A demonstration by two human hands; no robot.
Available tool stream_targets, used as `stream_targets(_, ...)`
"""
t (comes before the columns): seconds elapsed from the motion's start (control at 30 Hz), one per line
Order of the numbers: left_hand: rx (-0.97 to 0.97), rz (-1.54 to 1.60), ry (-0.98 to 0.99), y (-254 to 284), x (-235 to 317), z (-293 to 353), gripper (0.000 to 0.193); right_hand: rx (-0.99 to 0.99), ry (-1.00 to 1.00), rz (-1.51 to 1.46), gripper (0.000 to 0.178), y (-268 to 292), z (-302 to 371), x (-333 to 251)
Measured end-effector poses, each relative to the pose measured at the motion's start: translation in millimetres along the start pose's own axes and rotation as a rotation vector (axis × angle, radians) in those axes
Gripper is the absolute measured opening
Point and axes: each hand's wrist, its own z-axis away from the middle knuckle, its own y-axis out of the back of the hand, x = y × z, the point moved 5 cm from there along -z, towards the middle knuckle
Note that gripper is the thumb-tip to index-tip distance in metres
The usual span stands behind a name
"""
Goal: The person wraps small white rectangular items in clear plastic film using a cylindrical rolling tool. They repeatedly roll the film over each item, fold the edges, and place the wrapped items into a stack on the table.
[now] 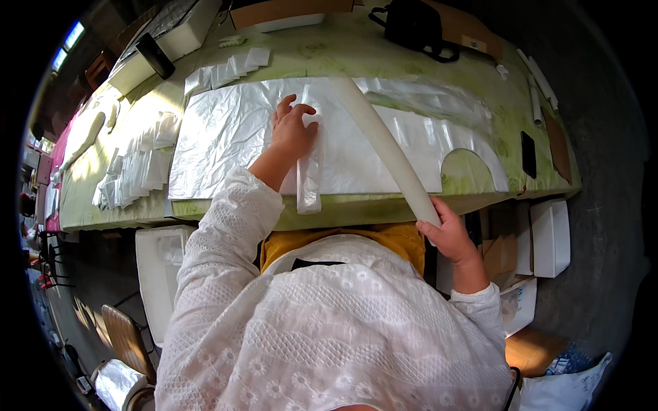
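Note:
My right hand (447, 236) is wrapped round the near end of a long white tube (387, 154), which slants away to the far left over the table. My left hand (295, 130) hovers at or rests on a narrow folded strip of clear plastic (309, 185), its fingers bent and apart; whether it touches the strip I cannot tell. The strip lies lengthwise across a wide, creased white plastic sheet (212, 130). Right of the tube, a flat white plastic piece with a curved cut-out (480, 147) lies near the table's front edge.
Folded plastic packets (140, 168) lie in rows at the left, with more packets (229, 68) behind the sheet. A phone (528, 155) and white rolls (538, 79) are at the right. A black bag (411, 27) sits at the back. Foam boxes (161, 274) stand below the green-clothed table (308, 58).

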Motion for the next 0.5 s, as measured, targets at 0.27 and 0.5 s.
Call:
stream_targets(0.27,-0.339,-0.276,-0.364,20.1,15.8,85.4,0.048,0.082,0.252,0.888,0.058,-17.1,-85.6,-33.7)
stream_targets(0.5,-0.711,0.099,-0.616,47.8,40.7,165.8,0.070,0.218,0.259,1.034,0.065,0.0,-113.8,-26.5)
